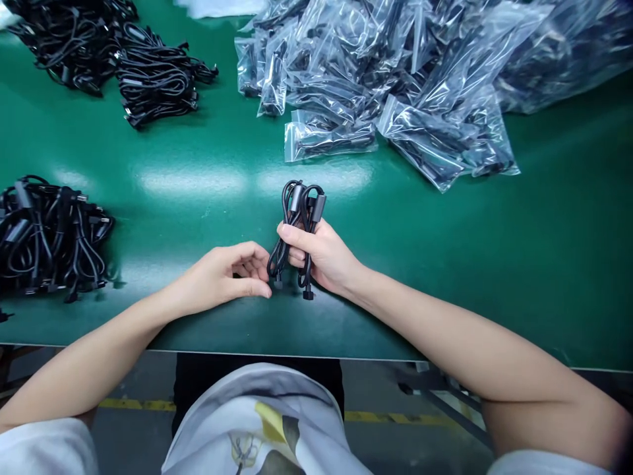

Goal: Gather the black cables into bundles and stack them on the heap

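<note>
Coiled black cables (279, 256) are located on the person's side of the heap of clear bags (331, 99), raised in the right hand (333, 257). The right hand is clamped on the coils, thumb across the upper face and fingers curled beneath. The left hand (212, 280) is empty, its thumb and fingers parted, just beside the coils; whether a fingertip makes contact cannot be determined. For sound handling, grip at mid-length with moderate pressure, so that the loops lie flat and do not slip or kink. Support the grey cylinders (319, 208), which probably make that end heavier. Align the end loops with the left fingertips, without pulling on the black plug (308, 295). One loose cable pile (158, 86) lies left of the heap; another cable pile (49, 237) lies left and nearer the person.
</note>
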The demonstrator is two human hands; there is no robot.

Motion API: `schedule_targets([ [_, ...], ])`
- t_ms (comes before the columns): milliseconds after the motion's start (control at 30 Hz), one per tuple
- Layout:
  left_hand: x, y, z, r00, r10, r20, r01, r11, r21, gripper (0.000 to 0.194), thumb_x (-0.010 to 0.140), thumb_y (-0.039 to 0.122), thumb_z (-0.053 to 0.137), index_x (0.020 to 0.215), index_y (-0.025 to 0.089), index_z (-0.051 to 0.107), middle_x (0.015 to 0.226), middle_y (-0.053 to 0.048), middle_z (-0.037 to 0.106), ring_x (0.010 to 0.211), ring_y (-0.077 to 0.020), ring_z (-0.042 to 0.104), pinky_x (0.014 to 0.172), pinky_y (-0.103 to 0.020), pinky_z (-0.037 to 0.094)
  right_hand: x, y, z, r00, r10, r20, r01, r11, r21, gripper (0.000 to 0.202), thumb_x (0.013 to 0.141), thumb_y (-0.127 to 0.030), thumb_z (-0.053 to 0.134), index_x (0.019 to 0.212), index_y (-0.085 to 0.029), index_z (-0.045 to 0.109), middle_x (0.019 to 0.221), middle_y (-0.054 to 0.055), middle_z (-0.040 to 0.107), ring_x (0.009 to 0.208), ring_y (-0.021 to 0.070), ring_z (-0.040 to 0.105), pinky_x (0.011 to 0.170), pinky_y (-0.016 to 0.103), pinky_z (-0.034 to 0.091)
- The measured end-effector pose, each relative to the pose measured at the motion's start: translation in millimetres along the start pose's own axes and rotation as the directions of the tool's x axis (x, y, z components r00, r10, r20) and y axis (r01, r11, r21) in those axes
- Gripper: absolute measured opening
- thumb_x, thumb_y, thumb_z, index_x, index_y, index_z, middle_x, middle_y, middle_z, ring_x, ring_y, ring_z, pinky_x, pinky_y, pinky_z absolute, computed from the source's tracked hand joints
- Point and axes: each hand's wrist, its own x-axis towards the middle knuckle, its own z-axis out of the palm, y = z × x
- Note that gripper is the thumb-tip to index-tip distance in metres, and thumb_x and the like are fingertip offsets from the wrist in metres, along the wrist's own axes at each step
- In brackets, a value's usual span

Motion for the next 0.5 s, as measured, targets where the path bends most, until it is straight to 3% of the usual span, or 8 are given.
schedule_targets([
  [167, 0.9, -0.6, 8.3, 0.999, -0.043, -0.011, 0.044, 0.996, 0.083, 0.027, 0.078, 0.038, 0.076, 0.084, 0.017, 0.060, 0.075, 0.002, 0.063, 0.069, -0.0117, 0.057, 0.067, -0.026, 0.046, -1.5, 2.4, 2.1, 0.991, -0.099, -0.091, 0.096, 0.995, -0.033, 0.048, 0.064, -0.041, 0.090, 0.073, -0.020, 0.048, 0.055, -0.011, 0.044, 0.045, 0.0042, 0.034, 0.043, 0.020, 0.031],
  [400, 0.6, -2.7, 14.0, 0.995, -0.064, -0.082, 0.074, 0.990, 0.119, 0.032, 0.076, 0.042, 0.076, 0.078, 0.017, 0.056, 0.067, 0.004, 0.058, 0.062, -0.0105, 0.052, 0.058, -0.023, 0.041, -3.8, 7.7, -2.0, 0.979, -0.180, -0.091, 0.160, 0.968, -0.194, 0.038, 0.070, -0.043, 0.087, 0.078, -0.019, 0.058, 0.058, -0.009, 0.047, 0.047, 0.0057, 0.039, 0.044, 0.022, 0.034],
  [500, 1.0, -1.5, 12.2, 0.994, -0.104, -0.026, 0.104, 0.994, 0.015, 0.029, 0.081, 0.041, 0.071, 0.079, 0.017, 0.056, 0.068, 0.003, 0.060, 0.061, -0.0102, 0.053, 0.059, -0.024, 0.041, -3.3, 2.7, -0.5, 0.987, -0.148, -0.058, 0.137, 0.977, -0.165, 0.035, 0.072, -0.042, 0.085, 0.085, -0.017, 0.065, 0.060, -0.007, 0.049, 0.046, 0.0050, 0.037, 0.041, 0.022, 0.030],
])
